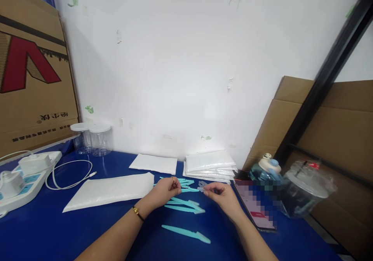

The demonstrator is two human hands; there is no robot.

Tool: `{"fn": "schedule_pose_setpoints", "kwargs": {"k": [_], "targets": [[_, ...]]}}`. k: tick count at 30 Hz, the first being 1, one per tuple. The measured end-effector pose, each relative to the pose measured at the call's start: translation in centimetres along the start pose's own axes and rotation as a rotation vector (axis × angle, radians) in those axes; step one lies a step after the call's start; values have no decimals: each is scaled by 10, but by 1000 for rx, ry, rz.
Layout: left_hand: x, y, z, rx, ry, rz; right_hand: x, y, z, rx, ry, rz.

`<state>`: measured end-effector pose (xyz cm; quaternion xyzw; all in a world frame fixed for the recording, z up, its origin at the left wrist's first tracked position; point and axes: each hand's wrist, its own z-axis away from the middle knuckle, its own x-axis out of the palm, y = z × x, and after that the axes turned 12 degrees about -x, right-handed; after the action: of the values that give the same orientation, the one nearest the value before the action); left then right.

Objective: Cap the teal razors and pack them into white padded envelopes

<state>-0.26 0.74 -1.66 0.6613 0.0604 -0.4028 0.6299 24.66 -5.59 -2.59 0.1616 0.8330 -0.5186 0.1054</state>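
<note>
Turquoise eyebrow razors lie on the blue table in front of me. My left hand [167,191] is closed in a pinch on the end of one eyebrow razor [190,190], which points right. At its tip, my right hand [220,195] pinches a small translucent cap [201,189]; whether cap and blade touch I cannot tell. More small clear pieces [202,183] show just behind the right fingertips. Several razors [186,206] lie in a loose cluster below the hands, with others partly hidden behind the left hand. A single razor [185,233] lies nearer to me.
White padded envelopes lie left [110,191] and at the back [154,163], with a stack [210,163] beside them. A phone [253,206] and a lidded plastic cup [305,187] stand right. Left are a power strip [37,187], a white cable [70,187] and clear jars [100,140].
</note>
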Motion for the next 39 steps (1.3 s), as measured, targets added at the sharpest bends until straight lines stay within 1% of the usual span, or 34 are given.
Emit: {"fn": "schedule_pose_setpoints", "kwargs": {"k": [4,12,18,22,34,37,39], "targets": [[-2,-1,0,-3,11,-15,-5,2,0,3,15,1],[1,1,2,7,-21,6,7,-1,1,-2,-43,-15],[-1,-2,0,-10,3,4,-2,2,1,8,27,-23],[-2,-1,1,1,7,6,-1,2,1,1,19,-24],[3,2,3,31,-82,48,15,-8,3,-15,-90,10],[4,5,7,29,-141,40,15,-12,5,0,-149,34],[4,7,10,9,-180,-13,12,-14,5,8,-234,47]]}}
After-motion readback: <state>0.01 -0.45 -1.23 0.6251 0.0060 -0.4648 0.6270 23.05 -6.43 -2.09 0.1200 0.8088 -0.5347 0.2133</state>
